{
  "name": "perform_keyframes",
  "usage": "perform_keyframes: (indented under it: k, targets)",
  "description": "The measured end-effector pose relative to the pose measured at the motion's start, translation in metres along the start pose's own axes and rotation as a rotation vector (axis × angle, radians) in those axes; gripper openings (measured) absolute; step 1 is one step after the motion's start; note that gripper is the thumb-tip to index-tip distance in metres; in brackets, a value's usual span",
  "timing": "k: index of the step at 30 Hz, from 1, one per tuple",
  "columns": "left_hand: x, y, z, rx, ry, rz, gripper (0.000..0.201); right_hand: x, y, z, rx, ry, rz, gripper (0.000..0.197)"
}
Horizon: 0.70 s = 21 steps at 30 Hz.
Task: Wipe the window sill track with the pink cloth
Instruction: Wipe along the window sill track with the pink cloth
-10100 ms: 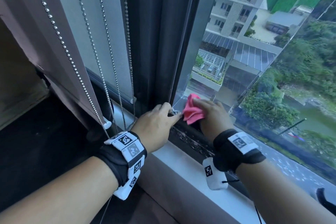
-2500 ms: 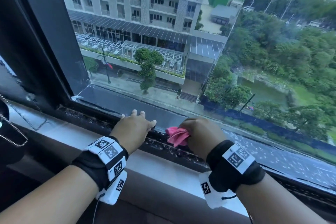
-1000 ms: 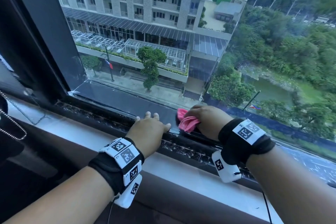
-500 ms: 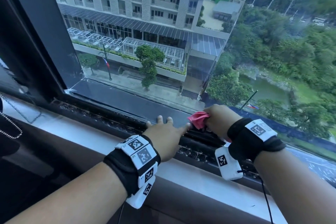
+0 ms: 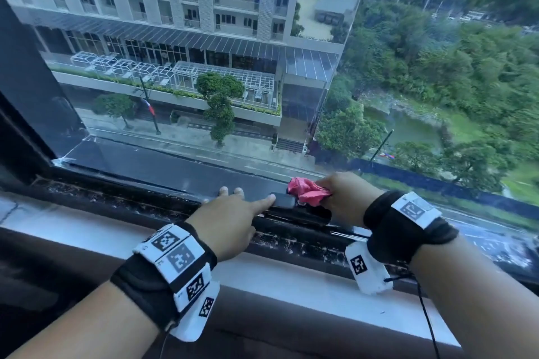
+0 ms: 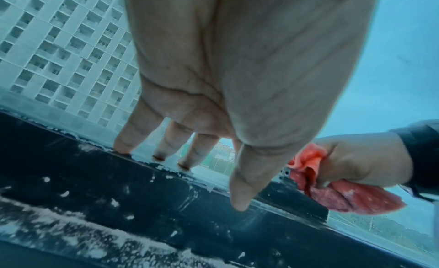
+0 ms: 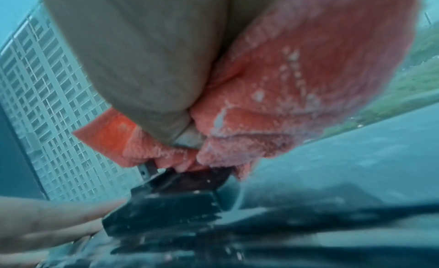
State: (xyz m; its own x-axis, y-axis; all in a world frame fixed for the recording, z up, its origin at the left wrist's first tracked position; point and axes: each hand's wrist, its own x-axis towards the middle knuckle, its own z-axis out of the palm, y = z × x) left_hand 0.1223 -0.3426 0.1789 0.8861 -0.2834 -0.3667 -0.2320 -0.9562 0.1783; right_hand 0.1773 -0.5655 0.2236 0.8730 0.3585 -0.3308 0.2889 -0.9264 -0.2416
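We grip the pink cloth [image 5: 306, 193] bunched in our right hand [image 5: 345, 197], the fingers curled round it and the thumb pressing into its folds, as the right wrist view shows close up. The cloth sits at the far edge of the dark window sill track [image 5: 140, 202], right against the glass [image 5: 379, 81], and its lower folds touch a small black block [image 5: 284, 200] mounted on the track. White specks cling to the cloth's surface.

Our left hand [image 5: 230, 218] lies just beside it, to the left, holding nothing. Its fingers [image 6: 133, 133] are straight and slightly spread, the tips resting on the track's far rail where it meets the glass, while the thumb reaches toward the black block and nearly meets it; we cannot tell whether it touches.

The track is flecked with pale grime along its length. Nearer to us runs a pale sill ledge [image 5: 291, 280]. Both wrists wear black bands with white marker tags [image 5: 175, 253].
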Motion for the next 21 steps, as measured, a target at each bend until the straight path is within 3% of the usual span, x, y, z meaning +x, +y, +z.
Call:
perform_keyframes:
  k: [3, 12, 16, 21]
  targets:
    - [-0.001, -0.003, -0.001, 0.01, -0.007, -0.006, 0.069, -0.012, 0.006, 0.011, 0.023, 0.051, -0.007, 0.021]
    - [-0.001, -0.002, -0.017, -0.023, -0.04, -0.027, 0.065, -0.005, 0.014, 0.001, 0.03, 0.147, 0.038, 0.018]
    - [0.004, 0.007, -0.022, -0.026, -0.015, 0.021, 0.064, -0.003, 0.005, 0.025, -0.017, 0.096, -0.062, 0.032]
    - [0.003, 0.003, -0.018, 0.003, -0.012, 0.016, 0.064, -0.02, 0.011, 0.029, -0.057, 0.052, 0.018, 0.025]
